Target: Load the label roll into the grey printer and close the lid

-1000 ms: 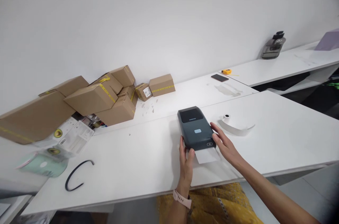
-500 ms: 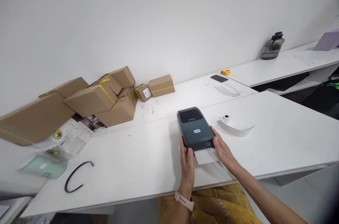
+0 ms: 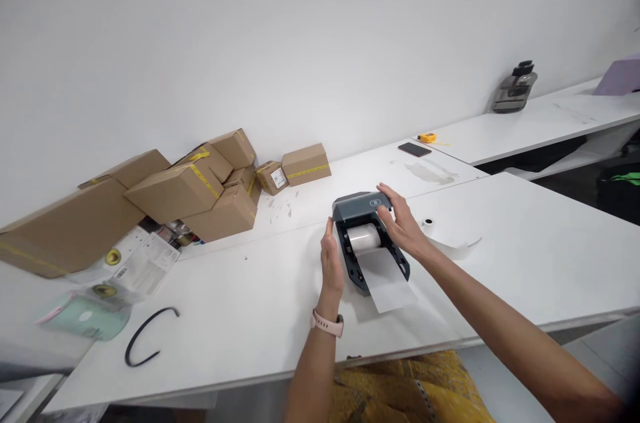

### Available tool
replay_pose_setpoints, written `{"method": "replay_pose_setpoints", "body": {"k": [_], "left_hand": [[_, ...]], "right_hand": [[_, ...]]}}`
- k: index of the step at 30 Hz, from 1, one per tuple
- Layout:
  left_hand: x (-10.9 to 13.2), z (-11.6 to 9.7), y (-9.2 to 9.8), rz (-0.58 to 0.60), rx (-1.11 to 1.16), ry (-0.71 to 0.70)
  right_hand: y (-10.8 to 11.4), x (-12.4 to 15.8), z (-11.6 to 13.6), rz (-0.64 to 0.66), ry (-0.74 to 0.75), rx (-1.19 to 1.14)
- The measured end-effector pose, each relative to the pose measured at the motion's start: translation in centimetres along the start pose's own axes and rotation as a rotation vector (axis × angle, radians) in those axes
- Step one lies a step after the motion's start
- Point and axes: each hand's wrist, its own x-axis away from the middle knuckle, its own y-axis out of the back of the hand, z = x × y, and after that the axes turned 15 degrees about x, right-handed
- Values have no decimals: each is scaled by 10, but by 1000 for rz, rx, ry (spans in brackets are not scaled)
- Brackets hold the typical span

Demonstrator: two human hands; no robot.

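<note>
A dark grey-blue label printer [image 3: 406, 272] sits on the white table with its lid [image 3: 354, 208] raised. Inside lies a white paper roll [image 3: 363, 237], and a loose strip of paper [image 3: 387, 281] runs from it over the printer's front. My right hand [image 3: 401, 223] grips the lid's right side, thumb in front and fingers behind. Along the left side of the printer, my left hand [image 3: 332, 260] has its fingers stretched out, with the fingertips at the lid's left corner. Its wrist wears a pink band.
Right of the printer lies a small paper roll [image 3: 427, 226] with a curled strip. Cardboard boxes [image 3: 173, 191] are piled at the left, near plastic-wrapped packets [image 3: 145, 263] and a black curved band [image 3: 134, 339]. A phone [image 3: 415, 149] and yellow tape measure [image 3: 427, 138] lie at the back.
The printer's lid has swung up and away from me, uncovering the paper roll inside. My right hand has moved up with the lid, and my left hand has shifted up and left.
</note>
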Motion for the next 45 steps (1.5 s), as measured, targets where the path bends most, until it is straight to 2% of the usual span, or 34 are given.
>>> {"method": "replay_pose_setpoints", "body": {"k": [3,6,9,14,16,18,21,22,23,26,28,30,32,35,42,45], "left_hand": [[-19,16,5,-70,-48,25],[-30,40,9,-159,-145,147],[-36,58,9,-184,-202,213],[-42,64,1,-199,-275,202],[-44,63,-1,-207,-311,190],[-45,63,-2,-215,-344,180],[-46,64,-2,-220,-379,171],[-45,64,-2,-220,-389,172],[-45,64,-2,-221,-400,176],[-44,64,-2,-227,-442,200],[-43,62,-2,-224,-470,210],[-43,60,-3,-216,-489,215],[-42,58,-3,-212,-499,221],[-43,55,-3,-208,-507,230],[-41,55,-4,-198,-483,238],[-43,59,0,-184,-432,237]], "right_hand": [[-3,-42,9,23,-87,18],[-8,-80,12,60,-180,56],[-19,-114,9,102,-272,79],[-40,-161,1,153,-394,105],[-44,-167,1,143,-398,98],[-44,-159,2,96,-375,89],[-38,-119,1,-48,-244,107],[-35,-101,-2,-100,-153,138],[-33,-82,-5,-49,-39,203],[-29,-35,-17,166,114,263],[-32,-19,-25,363,194,297],[-37,-16,-31,570,258,349],[-43,-21,-33,735,288,399],[-46,-39,-32,886,312,420],[-22,-90,-29,1039,323,198],[-18,-103,-28,1040,313,114]]}}
